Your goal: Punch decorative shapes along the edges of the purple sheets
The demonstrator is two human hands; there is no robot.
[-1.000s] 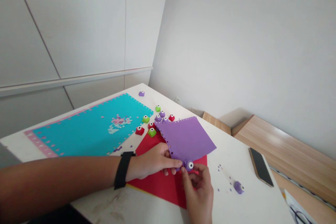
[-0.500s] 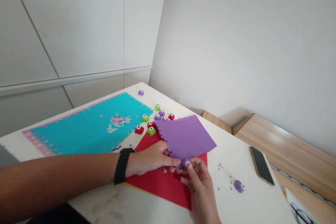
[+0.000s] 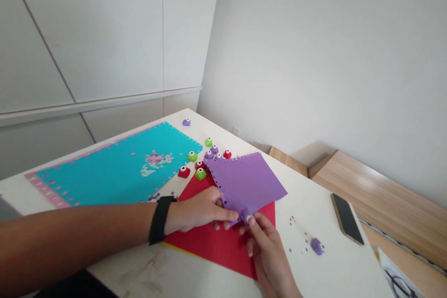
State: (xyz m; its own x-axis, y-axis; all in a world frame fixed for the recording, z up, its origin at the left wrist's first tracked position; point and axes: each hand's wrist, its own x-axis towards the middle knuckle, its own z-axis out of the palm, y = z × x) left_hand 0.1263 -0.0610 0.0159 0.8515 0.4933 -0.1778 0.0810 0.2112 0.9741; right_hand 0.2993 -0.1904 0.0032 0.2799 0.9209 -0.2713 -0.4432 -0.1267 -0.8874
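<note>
A purple sheet (image 3: 247,179) with small holes along two edges is held above a red sheet (image 3: 216,247). My left hand (image 3: 206,209), with a black band on the wrist, pinches the sheet's near corner. Thumb and fingers of my right hand (image 3: 263,237) close on a small purple punch (image 3: 246,215) at the sheet's near edge, touching my left fingertips. Beyond the hands sit several red, green and purple punches, among them a green punch (image 3: 200,174) and a red punch (image 3: 184,172). Another purple punch (image 3: 317,246) lies to the right, beside tiny paper bits.
A turquoise sheet (image 3: 111,172) over a pink one lies at the left, with paper cutouts piled on it. A phone (image 3: 347,219) rests at the right edge of the white table (image 3: 139,270). Glasses (image 3: 400,284) are at the lower right; a wooden surface (image 3: 384,200) stands beyond.
The fingers of my right hand have shifted slightly around the punch, and the view has moved a little. Both hands keep their hold.
</note>
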